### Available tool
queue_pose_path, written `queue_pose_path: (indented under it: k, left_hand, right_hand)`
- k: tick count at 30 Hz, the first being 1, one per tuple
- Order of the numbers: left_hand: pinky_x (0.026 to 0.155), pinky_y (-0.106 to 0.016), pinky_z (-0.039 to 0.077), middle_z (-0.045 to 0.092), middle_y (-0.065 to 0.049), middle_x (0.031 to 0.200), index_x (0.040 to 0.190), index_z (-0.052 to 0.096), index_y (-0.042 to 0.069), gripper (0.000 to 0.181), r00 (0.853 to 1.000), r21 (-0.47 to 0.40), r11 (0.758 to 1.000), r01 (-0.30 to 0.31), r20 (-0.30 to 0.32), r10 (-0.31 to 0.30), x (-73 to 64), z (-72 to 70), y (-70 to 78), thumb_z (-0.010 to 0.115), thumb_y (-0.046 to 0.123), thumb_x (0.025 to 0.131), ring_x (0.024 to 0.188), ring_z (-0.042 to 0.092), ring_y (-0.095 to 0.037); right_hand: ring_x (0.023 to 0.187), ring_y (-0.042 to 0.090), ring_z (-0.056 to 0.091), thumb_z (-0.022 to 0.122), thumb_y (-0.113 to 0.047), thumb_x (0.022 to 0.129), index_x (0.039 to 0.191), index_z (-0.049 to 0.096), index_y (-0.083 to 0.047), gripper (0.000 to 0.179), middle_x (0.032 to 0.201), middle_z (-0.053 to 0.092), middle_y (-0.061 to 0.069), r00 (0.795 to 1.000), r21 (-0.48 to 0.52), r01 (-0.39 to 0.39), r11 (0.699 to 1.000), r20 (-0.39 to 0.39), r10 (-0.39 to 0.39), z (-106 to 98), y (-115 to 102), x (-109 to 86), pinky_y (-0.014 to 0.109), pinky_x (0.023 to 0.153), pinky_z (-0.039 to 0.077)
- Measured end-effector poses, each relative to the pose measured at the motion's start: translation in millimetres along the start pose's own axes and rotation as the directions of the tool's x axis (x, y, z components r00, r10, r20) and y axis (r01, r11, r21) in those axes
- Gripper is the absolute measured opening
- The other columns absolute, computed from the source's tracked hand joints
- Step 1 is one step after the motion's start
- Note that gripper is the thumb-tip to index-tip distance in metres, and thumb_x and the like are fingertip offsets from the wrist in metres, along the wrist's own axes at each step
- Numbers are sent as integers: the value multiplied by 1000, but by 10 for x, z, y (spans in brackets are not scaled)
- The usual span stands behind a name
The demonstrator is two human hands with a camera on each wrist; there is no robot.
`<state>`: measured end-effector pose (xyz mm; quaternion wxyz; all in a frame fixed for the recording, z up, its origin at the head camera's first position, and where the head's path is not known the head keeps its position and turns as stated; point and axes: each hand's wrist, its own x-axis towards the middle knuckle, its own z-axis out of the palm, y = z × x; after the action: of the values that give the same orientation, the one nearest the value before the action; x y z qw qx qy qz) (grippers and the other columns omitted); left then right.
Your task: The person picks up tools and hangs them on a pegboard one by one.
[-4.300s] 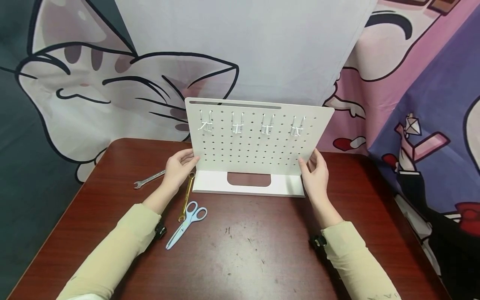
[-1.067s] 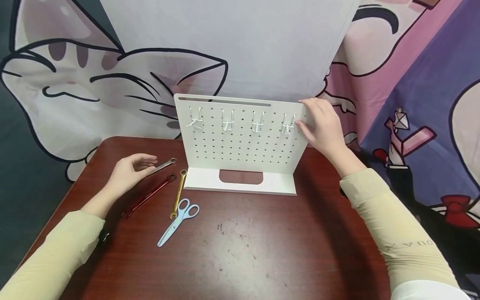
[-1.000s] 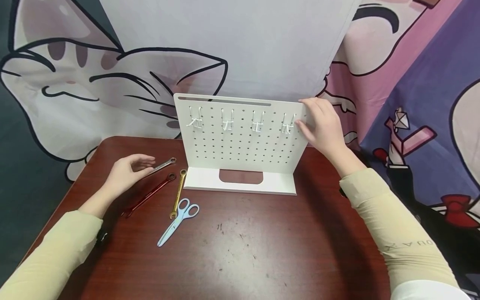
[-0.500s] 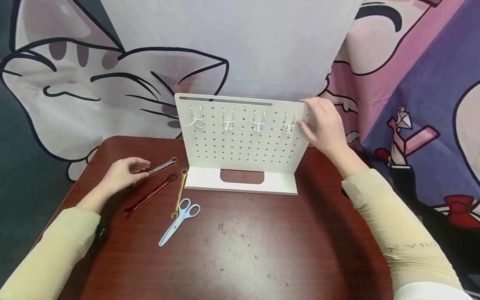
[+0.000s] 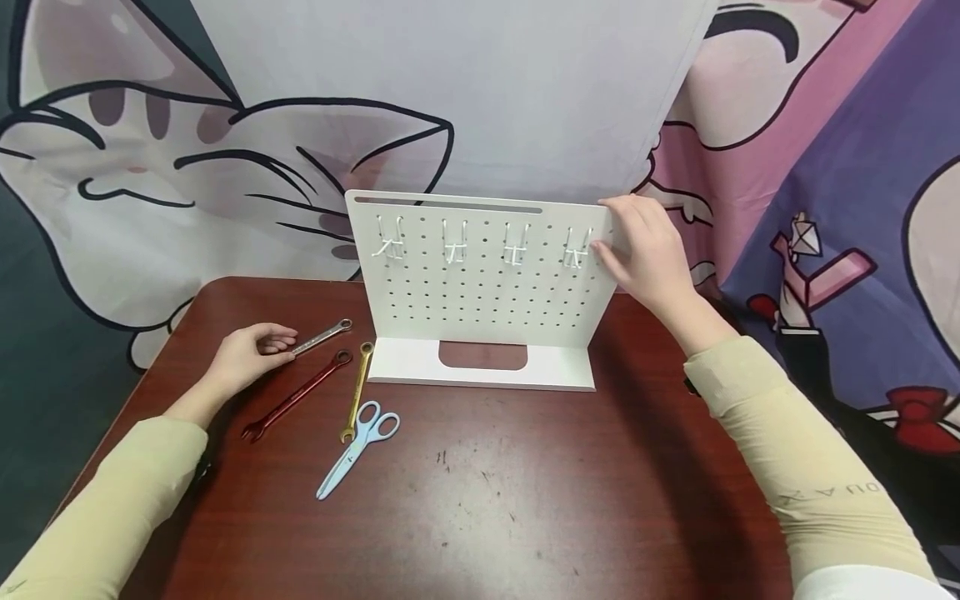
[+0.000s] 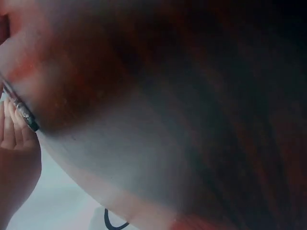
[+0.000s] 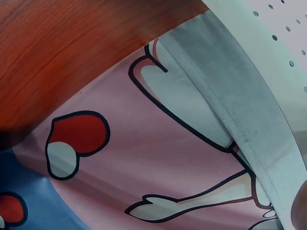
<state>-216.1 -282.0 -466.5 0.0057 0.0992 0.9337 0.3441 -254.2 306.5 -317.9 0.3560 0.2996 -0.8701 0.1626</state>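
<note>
My left hand (image 5: 243, 360) is low over the left of the table, thumb and fingers at the lower end of a silver combination wrench (image 5: 321, 337). That end is hidden by the hand; the ring end points up and right. In the left wrist view, the wrench (image 6: 20, 108) lies against the fingers. With its thumb in front and fingers over the edge, my right hand (image 5: 648, 254) grips the upper right corner of a white pegboard (image 5: 480, 292). The board stands upright on its flat base and carries several white hooks (image 5: 454, 250).
A red wrench (image 5: 296, 398) lies just below the left hand. Right of it are a gold wrench (image 5: 357, 392) and light blue scissors (image 5: 360, 446), blades toward the front. Cartoon-printed cloth (image 5: 300, 192) hangs behind the brown table (image 5: 480, 508).
Both hands have left the pegboard's lower sides: the right is at its upper corner, the left at the silver wrench. Lately the left hand has slid down-left along the wrench; the right stays put.
</note>
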Motion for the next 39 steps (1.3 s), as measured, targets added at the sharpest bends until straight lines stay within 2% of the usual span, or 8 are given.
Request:
queue_pose_path:
  k: [2,4,8,13,21,26,34,39]
  left_hand:
    - [72,1,43,76,-28,111,124,71,-9,37,1000,1,1000,-5,-30,5,-2,19,-5,82,7,93,81,57,15]
    - [71,0,42,77,-26,106,121,73,-8,35,999,9,1000,-10,-51,11,4,33,0,83,7,91,78,51,20]
    - [69,-3,43,78,-20,97,115,75,-6,29,998,29,999,-17,-60,18,36,53,41,84,8,91,75,53,15]
    - [66,-6,46,78,-19,94,112,76,-7,26,999,36,999,0,-35,2,67,59,69,82,9,93,74,57,8]
    - [66,-8,47,78,-21,97,114,75,-9,29,1000,23,999,23,16,-23,102,32,1,81,13,95,74,57,5]
    - [68,-11,46,78,-17,94,114,77,-7,29,999,32,999,28,42,-29,127,18,-18,81,15,96,76,58,0]
    - [69,-20,46,75,-9,85,101,78,-3,21,998,92,996,12,67,-18,145,-11,-29,81,17,95,78,60,-13]
    - [70,-23,47,77,-7,84,97,79,-2,17,995,110,994,11,95,-22,173,-26,6,80,15,94,78,63,-12]
  right_hand:
    - [124,46,57,76,-9,93,138,59,4,50,131,66,26,1000,2,2,1000,-4,-2,-4,2,10,55,112,44]
    - [123,46,57,76,-10,94,138,59,4,49,131,66,26,1000,-5,5,1000,-2,-5,-13,6,13,55,112,44]
    - [122,47,57,75,-11,94,138,59,4,49,130,67,27,1000,-6,2,1000,-10,-2,-35,8,7,56,111,45]
    - [122,48,57,75,-11,94,138,59,4,49,130,66,27,1000,-5,3,1000,-10,-3,-48,12,3,57,110,45]
    - [121,47,56,75,-10,95,138,59,5,49,129,66,27,1000,0,-11,1000,-3,11,-36,1,-9,57,109,45]
    - [120,47,57,75,-10,93,137,59,4,48,128,67,26,1000,-3,-13,1000,-15,13,-20,2,-18,57,108,45]
    - [120,46,57,75,-10,94,138,58,4,49,128,66,26,1000,0,-15,1000,-3,15,11,-5,-15,57,107,45]
    - [120,46,57,71,-13,97,139,57,4,47,129,66,26,1000,-18,-2,1000,19,2,-9,-16,1,57,107,45]
